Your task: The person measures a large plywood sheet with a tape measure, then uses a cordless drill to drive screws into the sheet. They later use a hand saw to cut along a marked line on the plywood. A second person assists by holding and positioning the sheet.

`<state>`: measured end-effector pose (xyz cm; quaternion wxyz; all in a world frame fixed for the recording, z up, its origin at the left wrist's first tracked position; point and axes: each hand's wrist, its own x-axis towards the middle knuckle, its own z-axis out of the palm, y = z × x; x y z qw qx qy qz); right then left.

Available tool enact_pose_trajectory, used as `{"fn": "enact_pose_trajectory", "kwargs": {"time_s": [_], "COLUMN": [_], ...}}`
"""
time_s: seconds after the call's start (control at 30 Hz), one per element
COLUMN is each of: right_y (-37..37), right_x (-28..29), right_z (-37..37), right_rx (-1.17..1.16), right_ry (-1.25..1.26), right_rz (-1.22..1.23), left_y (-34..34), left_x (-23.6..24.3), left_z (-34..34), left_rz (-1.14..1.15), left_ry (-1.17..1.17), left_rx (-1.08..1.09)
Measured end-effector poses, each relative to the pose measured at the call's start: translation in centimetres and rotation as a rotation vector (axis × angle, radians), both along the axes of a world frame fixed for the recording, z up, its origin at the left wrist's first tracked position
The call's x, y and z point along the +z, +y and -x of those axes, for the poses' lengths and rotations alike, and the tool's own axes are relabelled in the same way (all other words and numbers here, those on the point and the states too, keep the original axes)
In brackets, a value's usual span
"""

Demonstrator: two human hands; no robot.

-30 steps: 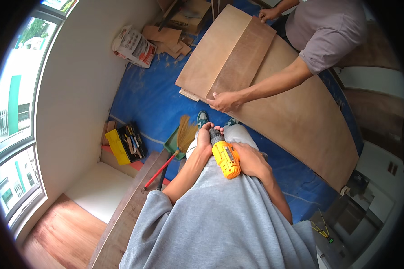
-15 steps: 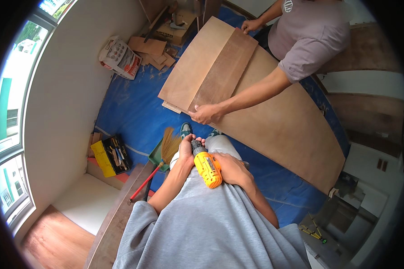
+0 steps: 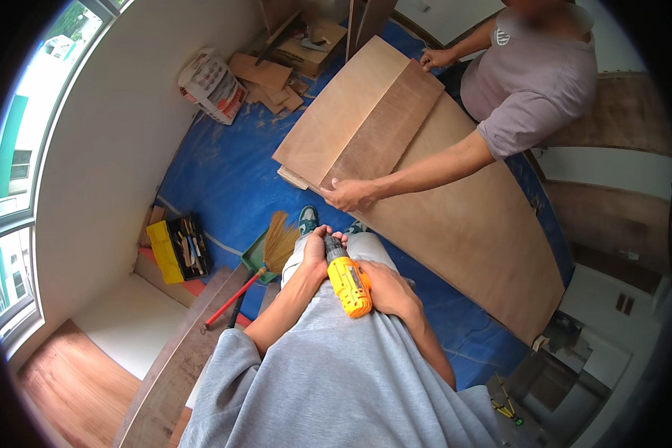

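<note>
A yellow cordless drill (image 3: pixel 349 290) lies across my lap, its black chuck toward my feet. My left hand (image 3: pixel 315 252) curls at the chuck end, and my right hand (image 3: pixel 382 287) is wrapped round the handle, partly hidden by the drill body. Beyond my feet, plywood boards (image 3: pixel 351 104) rest on a large curved-edged plywood sheet (image 3: pixel 478 239). A co-worker (image 3: pixel 530 89) grips the boards' near corner with one hand (image 3: pixel 351 193) and their far edge with the other (image 3: pixel 437 60).
Blue sheeting (image 3: pixel 216 164) covers the floor. A toolbox (image 3: pixel 187 246), broom (image 3: pixel 276 243), dustpan (image 3: pixel 255 252) and wooden plank (image 3: pixel 157 388) are to my left. Cardboard scraps (image 3: pixel 261 71) and a printed sack (image 3: pixel 209 82) sit by the wall. A yellow tripod (image 3: pixel 506 407) stands behind right.
The whole view has shifted somewhat, leaving the scene lower and further left in the picture. My hands stay on the drill, and the co-worker's hands stay on the boards.
</note>
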<state>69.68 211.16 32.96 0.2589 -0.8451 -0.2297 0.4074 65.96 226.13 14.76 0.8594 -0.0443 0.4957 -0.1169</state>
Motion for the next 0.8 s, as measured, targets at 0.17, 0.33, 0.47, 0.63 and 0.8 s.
{"fn": "enact_pose_trajectory", "kwargs": {"time_s": [0.17,0.33,0.47,0.63,0.8], "right_y": [0.08,0.11,0.16,0.33,0.62], "right_x": [-0.16,-0.32,-0.45,-0.49,-0.32], "right_z": [0.18,0.37,0.4,0.42,0.4], "right_rx": [-0.005,-0.004,-0.012,0.004,0.008], "right_ry": [0.029,0.019,0.041,0.027,0.041], "right_rz": [-0.009,-0.017,0.009,0.008,0.031], "left_y": [0.05,-0.01,0.03,0.21,0.27], "left_x": [-0.19,0.05,0.3,0.17,0.02], "left_z": [0.18,0.25,0.14,0.21,0.32], "left_rz": [0.019,-0.007,-0.024,-0.003,0.01], "left_ry": [0.007,0.02,0.041,0.014,0.011], "left_rx": [-0.001,-0.005,-0.012,0.01,0.02]}}
